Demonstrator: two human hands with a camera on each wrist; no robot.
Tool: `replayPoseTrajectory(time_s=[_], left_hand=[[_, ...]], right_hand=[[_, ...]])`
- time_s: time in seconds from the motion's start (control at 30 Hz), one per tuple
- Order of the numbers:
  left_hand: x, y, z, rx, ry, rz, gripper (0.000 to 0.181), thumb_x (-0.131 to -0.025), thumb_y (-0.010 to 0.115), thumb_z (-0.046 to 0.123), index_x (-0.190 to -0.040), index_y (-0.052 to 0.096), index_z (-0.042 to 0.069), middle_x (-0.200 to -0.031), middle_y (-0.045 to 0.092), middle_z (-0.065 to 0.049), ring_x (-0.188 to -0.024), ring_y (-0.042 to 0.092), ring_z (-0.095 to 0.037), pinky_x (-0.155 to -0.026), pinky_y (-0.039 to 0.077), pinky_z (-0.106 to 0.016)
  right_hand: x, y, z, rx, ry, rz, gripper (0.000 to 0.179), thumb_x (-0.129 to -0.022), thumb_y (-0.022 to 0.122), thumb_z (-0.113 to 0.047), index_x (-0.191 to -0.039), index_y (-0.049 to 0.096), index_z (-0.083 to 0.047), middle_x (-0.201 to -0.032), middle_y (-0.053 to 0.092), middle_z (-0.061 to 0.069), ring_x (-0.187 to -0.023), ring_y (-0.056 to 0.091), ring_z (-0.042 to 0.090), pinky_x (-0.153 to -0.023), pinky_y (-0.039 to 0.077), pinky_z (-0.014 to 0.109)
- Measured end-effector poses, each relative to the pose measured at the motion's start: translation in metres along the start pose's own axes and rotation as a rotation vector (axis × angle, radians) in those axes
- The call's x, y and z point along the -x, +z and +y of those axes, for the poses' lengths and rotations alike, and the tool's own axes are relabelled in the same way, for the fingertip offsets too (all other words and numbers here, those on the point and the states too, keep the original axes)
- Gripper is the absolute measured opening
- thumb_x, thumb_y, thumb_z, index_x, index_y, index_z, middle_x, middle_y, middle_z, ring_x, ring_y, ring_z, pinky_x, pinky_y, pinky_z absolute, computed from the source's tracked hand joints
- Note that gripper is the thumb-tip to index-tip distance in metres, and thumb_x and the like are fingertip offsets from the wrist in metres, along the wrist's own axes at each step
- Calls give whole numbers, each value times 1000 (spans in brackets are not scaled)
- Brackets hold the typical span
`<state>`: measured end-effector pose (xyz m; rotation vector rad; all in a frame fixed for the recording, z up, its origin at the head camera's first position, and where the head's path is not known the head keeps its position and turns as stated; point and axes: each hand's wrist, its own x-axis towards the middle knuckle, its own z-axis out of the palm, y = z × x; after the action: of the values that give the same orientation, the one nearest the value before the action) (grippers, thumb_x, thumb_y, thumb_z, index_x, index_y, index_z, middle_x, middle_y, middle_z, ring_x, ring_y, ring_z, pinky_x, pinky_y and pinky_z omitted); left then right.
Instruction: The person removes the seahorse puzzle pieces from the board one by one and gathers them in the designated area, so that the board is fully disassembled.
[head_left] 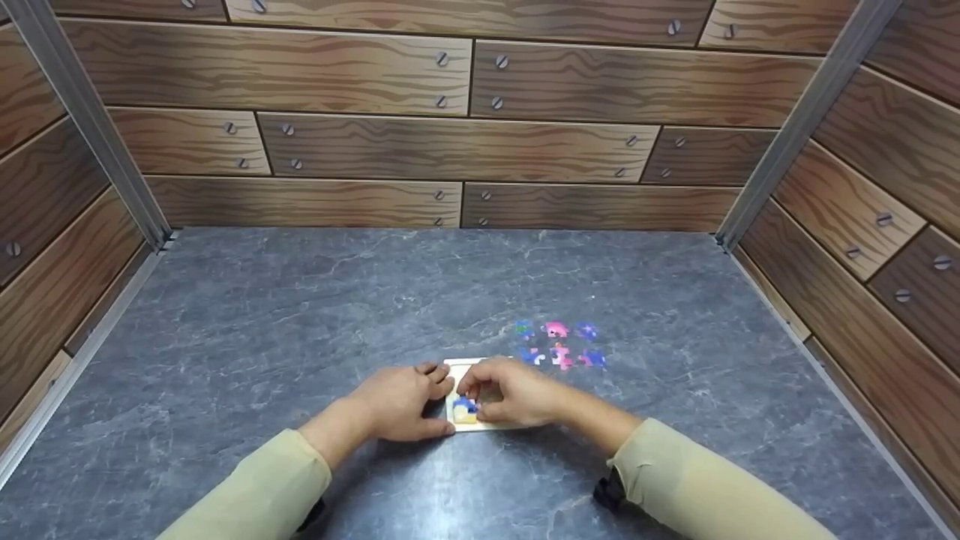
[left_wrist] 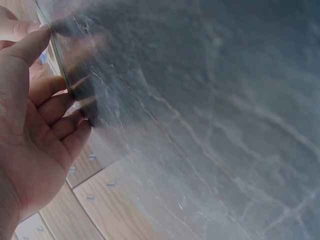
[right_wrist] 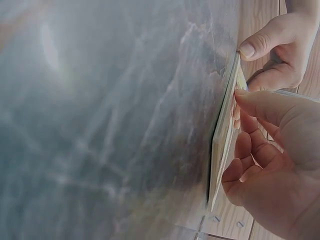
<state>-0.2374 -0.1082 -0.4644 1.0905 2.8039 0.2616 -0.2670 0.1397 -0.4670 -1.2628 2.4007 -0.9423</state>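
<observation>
A small light puzzle board (head_left: 461,369) lies flat on the table, partly hidden under the hands. My left hand (head_left: 397,401) rests at its left side, thumb on the near corner and fingertips along the edge. Bent over the board is my right hand (head_left: 525,394), thumb and forefinger pinching at a blue puzzle piece (head_left: 466,403) near the board's left side. A yellow patch (head_left: 466,418) shows below that piece. In the right wrist view, the right thumb (right_wrist: 255,100) is at the board's face and the other fingers curl loosely.
Several loose puzzle pieces, including a pink piece (head_left: 556,330) and a blue piece (head_left: 592,358), lie in two rows beyond the right hand. The grey marbled table (head_left: 337,300) is bounded by wood-patterned walls (head_left: 375,146) with metal corner posts (head_left: 802,127).
</observation>
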Motion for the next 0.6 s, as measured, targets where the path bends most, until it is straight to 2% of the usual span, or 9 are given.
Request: replayPoseTrajectory(time_s=[0.1, 0.33, 0.6], left_hand=[[0, 0, 0, -3, -1, -2, 72, -97, 70, 54, -153, 59, 11, -156, 53, -19, -141, 54, -40, -106, 52, -53], [1, -1, 1, -2, -10, -6, 72, -97, 70, 55, -154, 58, 12, -157, 53, -18, -141, 54, -40, -106, 52, -53], [1, 0, 1, 9, -14, -9, 72, -98, 70, 54, -155, 57, 12, -158, 52, -18, -142, 53, -40, -108, 51, -54]], right_hand=[[1, -1, -1, 59, -9, 8, 34, -83, 79, 0, -116, 74, -6, -109, 73, 5, -103, 64, 19, -95, 51, 35], [3, -2, -5, 90, 7, 10, 35, -83, 80, -5, -118, 74, -8, -110, 71, 3, -103, 61, 19, -94, 49, 35], [3, -1, -9, 147, 34, 12, 41, -82, 87, -16, -120, 73, -12, -110, 71, -1, -105, 59, 15, -98, 44, 38]])
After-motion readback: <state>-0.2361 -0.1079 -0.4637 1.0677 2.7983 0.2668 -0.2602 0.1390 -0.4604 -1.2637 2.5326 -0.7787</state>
